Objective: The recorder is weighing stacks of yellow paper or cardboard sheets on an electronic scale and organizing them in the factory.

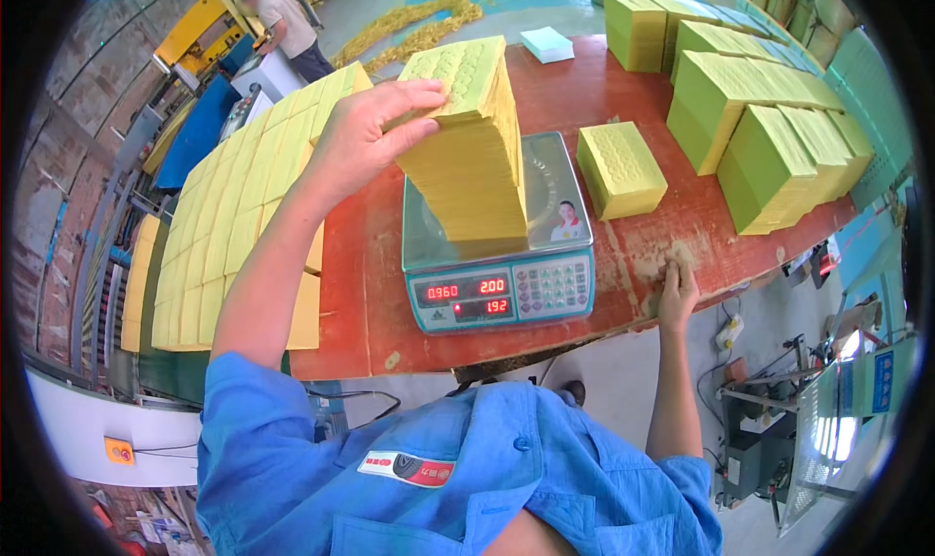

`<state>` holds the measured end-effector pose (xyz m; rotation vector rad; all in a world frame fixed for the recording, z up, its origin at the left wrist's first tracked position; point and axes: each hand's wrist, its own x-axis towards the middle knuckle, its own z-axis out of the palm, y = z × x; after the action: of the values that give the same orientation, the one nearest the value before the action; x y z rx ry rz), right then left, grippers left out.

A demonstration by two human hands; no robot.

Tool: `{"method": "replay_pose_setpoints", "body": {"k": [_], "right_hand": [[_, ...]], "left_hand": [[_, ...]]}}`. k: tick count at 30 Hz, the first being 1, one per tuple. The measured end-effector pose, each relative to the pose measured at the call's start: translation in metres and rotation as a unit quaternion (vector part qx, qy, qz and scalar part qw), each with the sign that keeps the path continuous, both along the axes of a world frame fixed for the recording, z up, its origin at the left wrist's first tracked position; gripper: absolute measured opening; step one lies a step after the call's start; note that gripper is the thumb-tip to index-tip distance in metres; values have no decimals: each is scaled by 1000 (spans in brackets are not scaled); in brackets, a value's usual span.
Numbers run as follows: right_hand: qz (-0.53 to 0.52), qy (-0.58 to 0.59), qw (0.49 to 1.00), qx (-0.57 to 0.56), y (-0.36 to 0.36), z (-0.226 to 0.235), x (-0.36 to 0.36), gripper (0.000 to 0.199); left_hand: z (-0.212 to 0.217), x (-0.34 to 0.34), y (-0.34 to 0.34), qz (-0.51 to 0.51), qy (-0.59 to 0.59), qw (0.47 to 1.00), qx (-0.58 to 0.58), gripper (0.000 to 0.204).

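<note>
A tall stack of yellow embossed paper (467,171) stands on the steel pan of a teal digital weighing scale (417,227), whose red display is lit. My left hand (380,123) grips the stack's upper near-left corner, fingers along the top edge and thumb against the front face. To the right of the scale, a shorter block of the same yellow paper (620,169) sits on the red table (360,308). My right hand (678,291) rests at the table's near edge, fingers loosely extended and holding nothing.
Rows of yellow paper stacks (234,215) crowd the left; more stacks (745,113) line the table's right side. A pale blue pad (547,45) lies at the far edge. Another person (287,30) works beside machinery at far left. A metal-framed machine (769,429) stands at lower right.
</note>
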<state>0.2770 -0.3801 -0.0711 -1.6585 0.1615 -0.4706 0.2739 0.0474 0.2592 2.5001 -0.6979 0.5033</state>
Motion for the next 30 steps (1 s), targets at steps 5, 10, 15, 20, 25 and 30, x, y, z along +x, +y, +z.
{"method": "replay_pose_setpoints", "body": {"k": [5, 10, 15, 20, 25, 30], "right_hand": [[2, 8, 1000, 4, -1, -4, 0, 18], [-5, 10, 1000, -9, -2, -8, 0, 17], [-11, -8, 999, -42, 3, 5, -6, 17], [-16, -20, 995, -91, 1, 9, -5, 15], [-18, -20, 997, -76, 6, 13, -3, 15], [-17, -14, 996, -83, 5, 11, -3, 16]], "left_hand": [[-1, 2, 7, -13, 4, 1000, -7, 31], [-9, 0, -11, -10, -110, 994, -5, 37], [-7, 1, -23, -9, -94, 995, 21, 34], [-7, 6, -19, -15, -85, 996, 6, 22], [-8, 13, -13, -24, -105, 994, 0, 20], [-7, 4, -17, 7, -117, 993, 7, 19]]}}
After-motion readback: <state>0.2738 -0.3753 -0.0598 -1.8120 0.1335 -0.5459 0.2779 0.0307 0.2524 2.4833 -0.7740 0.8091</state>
